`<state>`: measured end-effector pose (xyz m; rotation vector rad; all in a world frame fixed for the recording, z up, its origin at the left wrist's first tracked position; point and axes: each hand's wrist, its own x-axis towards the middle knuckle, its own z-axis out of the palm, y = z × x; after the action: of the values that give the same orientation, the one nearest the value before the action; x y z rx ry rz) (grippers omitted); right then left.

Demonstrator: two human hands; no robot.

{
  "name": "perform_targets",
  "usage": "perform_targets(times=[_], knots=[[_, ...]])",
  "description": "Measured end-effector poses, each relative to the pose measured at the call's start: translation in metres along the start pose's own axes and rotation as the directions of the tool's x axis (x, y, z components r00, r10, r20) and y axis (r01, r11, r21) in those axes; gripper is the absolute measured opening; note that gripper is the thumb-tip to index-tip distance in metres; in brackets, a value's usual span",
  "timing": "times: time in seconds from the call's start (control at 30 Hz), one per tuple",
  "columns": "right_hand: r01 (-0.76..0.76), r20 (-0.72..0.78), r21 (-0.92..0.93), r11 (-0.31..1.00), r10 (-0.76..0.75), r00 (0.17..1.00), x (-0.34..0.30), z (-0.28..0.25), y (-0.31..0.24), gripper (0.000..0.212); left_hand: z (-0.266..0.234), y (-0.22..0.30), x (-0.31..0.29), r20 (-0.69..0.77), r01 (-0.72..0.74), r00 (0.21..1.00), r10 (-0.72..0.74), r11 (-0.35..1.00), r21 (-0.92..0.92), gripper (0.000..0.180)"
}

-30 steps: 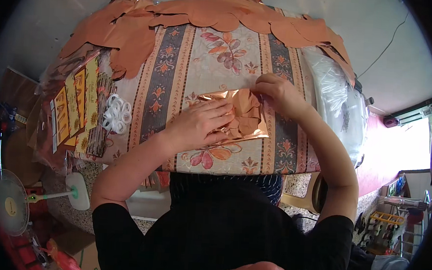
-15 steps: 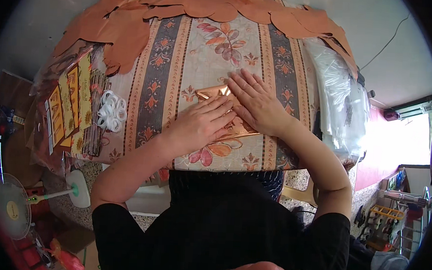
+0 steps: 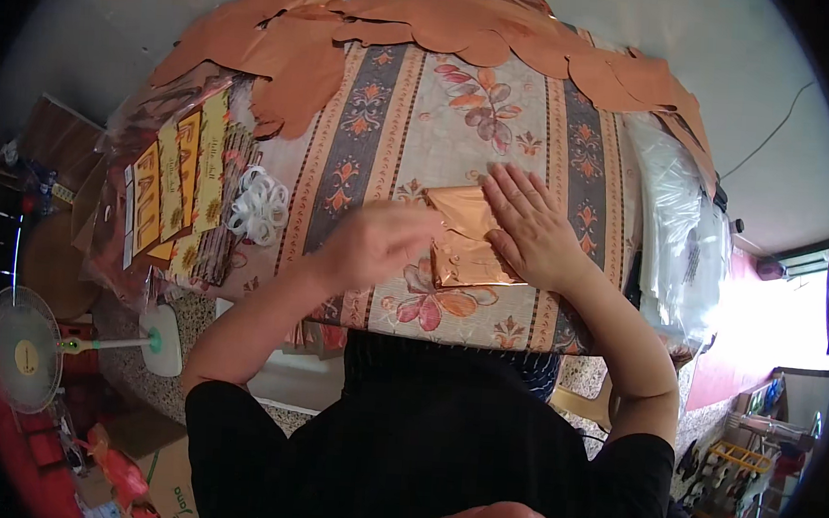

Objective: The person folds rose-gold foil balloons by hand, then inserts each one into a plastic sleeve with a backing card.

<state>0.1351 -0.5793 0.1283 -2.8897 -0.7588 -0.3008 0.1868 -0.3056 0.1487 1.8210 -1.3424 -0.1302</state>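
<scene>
A shiny copper-coloured foil piece [image 3: 464, 260], folded into a flat rectangular packet, lies on the patterned tablecloth [image 3: 487, 88] in front of me. My right hand [image 3: 532, 230] rests flat on its right part, fingers stretched out and pointing away from me. My left hand [image 3: 379, 241] is at the packet's left edge, turned on its side and smeared by motion. Its fingertips reach that edge; whether they grip the foil does not show. Whatever the foil may wrap is hidden.
White rings [image 3: 259, 207] in a small heap lie left of my left hand, beside stacked yellow-and-brown printed packets [image 3: 187, 183]. Clear plastic bags [image 3: 677, 232] are piled at the right. Copper-brown scalloped sheets [image 3: 447, 33] lie along the far edge. A fan [image 3: 24, 354] stands at the lower left.
My left hand has come off the top of the foil and moved to its left edge, uncovering more of the packet. My right hand still lies flat on it. The whole view has shifted slightly.
</scene>
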Motion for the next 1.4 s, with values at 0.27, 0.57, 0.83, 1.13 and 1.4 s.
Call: perform_targets(times=[0.27,0.57,0.83,1.13,1.4], knots=[[-0.024,0.057,0.047,0.999,0.021,0.998,0.001,-0.004,-0.001,0.063,-0.012,-0.043,0.020,-0.221,0.197,0.967,-0.126,0.921,0.337,0.015],[-0.043,0.064,0.050,0.998,0.040,0.997,0.001,-0.003,0.000,0.064,-0.011,-0.044,0.028,-0.134,0.264,0.961,-0.242,0.946,0.187,0.017],[-0.033,0.058,0.049,0.998,0.030,0.998,0.002,-0.004,-0.001,0.064,-0.021,-0.035,0.036,-0.019,0.425,0.905,-0.424,0.905,0.033,0.017],[-0.034,0.063,0.022,0.999,0.032,0.997,0.001,-0.004,0.000,0.064,-0.027,-0.031,0.041,0.089,0.439,0.893,-0.442,0.897,0.054,0.020],[-0.025,0.042,0.020,0.999,0.025,0.999,0.001,-0.004,0.000,0.064,-0.005,-0.037,0.034,-0.149,0.373,0.923,-0.355,0.919,0.126,0.013]])
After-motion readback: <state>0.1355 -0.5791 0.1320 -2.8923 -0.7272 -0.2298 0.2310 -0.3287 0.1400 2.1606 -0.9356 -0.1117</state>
